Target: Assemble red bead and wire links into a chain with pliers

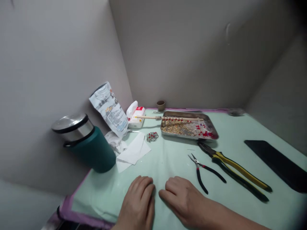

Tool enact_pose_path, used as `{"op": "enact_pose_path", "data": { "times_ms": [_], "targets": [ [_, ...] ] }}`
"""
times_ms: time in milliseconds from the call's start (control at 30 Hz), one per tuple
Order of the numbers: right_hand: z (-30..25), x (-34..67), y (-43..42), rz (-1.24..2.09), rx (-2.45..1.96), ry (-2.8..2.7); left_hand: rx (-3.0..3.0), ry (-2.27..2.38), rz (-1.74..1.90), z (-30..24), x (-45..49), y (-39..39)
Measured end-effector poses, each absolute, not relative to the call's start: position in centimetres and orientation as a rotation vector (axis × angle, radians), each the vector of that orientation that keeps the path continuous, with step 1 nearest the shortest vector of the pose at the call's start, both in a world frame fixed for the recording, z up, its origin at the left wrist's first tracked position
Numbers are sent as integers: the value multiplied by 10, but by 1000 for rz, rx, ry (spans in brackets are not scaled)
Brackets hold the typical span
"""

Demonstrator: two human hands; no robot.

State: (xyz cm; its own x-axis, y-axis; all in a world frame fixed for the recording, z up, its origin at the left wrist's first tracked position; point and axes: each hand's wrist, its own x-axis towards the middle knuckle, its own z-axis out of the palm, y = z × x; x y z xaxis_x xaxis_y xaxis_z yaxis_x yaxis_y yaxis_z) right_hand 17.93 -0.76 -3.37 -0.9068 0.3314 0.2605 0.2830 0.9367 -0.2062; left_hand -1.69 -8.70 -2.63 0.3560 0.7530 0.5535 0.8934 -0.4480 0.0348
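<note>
My left hand (139,201) rests on the pale green tabletop, its fingers bent and close together. A small gap separates it from my right hand (181,198), which lies curled into a loose fist. No object shows in either hand. Beyond my right hand are small needle-nose pliers (197,163) with black and red handles, their jaws slightly parted. Larger combination pliers (236,169) with yellow and green handles lie farther right. Ahead of both hands sits a small cluster of wire rings with red beads (152,137).
A metal tray (182,136) of gold pieces and red beads stands at the back, a wooden stick (148,118) across it. To the left are a teal bottle (96,153), a pouch (110,108), a tissue pack (137,121) and white paper (131,151). A black slab (273,163) lies right.
</note>
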Motion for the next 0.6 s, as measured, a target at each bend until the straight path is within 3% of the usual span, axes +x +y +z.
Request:
{"op": "enact_pose_path", "data": {
  "times_ms": [133,433,600],
  "targets": [
    [-29,196,-5,185,-595,-2759,-2487,-1404,-764,-12,-5,-58],
    [-12,251,32,53,-868,-2566,-2120,-1906,-396,-1,-72,-39],
    [-20,267,54,-14,-1015,-2533,-1887,-2120,50,14,-86,-37]
  ]
}}
